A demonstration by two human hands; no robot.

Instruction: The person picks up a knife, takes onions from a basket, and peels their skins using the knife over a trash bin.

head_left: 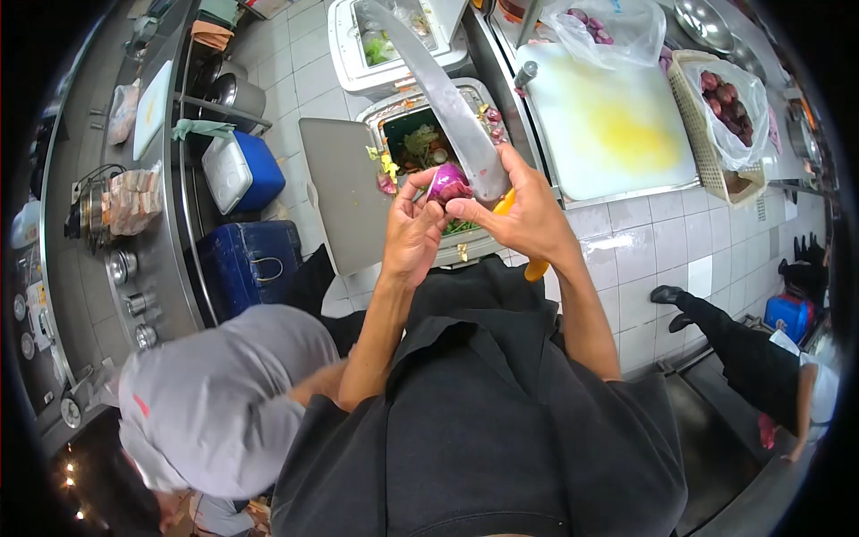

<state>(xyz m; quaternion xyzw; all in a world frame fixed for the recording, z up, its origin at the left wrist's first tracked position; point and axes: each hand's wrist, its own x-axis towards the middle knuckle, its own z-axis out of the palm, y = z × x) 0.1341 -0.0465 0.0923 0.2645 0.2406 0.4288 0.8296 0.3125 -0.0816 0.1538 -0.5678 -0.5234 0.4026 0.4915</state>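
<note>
A purple onion [449, 183] is held between the fingers of my left hand [413, 228], over an open bin [386, 112] with food scraps inside. My right hand [530, 210] grips a large knife [452, 103] with a yellow handle, its wide blade pointing up and away to the left. The blade's lower end is right beside the onion, and my right thumb reaches to the onion's edge. Vegetable peels lie on the bin's rim. Whether the blade's edge touches the onion is unclear.
Right of the bin, a stained white cutting board [608, 125] sits on the counter, beside a basket [693, 116] of bagged onions. A person in grey [224, 394] bends close at my left. Another person [752, 358] stands at the far right. Blue containers [246, 174] are at left.
</note>
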